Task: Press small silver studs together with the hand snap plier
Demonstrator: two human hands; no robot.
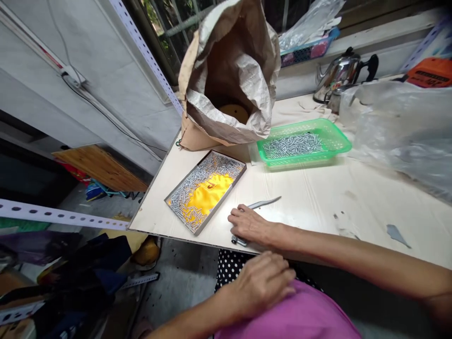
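My right hand [249, 225] lies near the table's front edge, its fingers curled over a metal tool. A curved grey, tapering part [265, 203] of the tool sticks out beyond the fingers, and a small metal end [239, 241] shows below the hand. The palm hides the middle, so its exact kind is unclear. Close to my body, over the pink clothing [293, 313], rests my left hand [263, 282], fingers bent and together with nothing visible in them. Left of my right hand sits a shallow tray [216, 204] of small metal pins [196, 181] on a yellow bottom [208, 195].
A green basket [303, 161] holds more metal pins. Behind the tray stands an open paper sack [197, 134]. Clear plastic sheeting [399, 127], a kettle [341, 70] and an orange item [431, 73] occupy the back right. A grey scrap [397, 234] lies at right.
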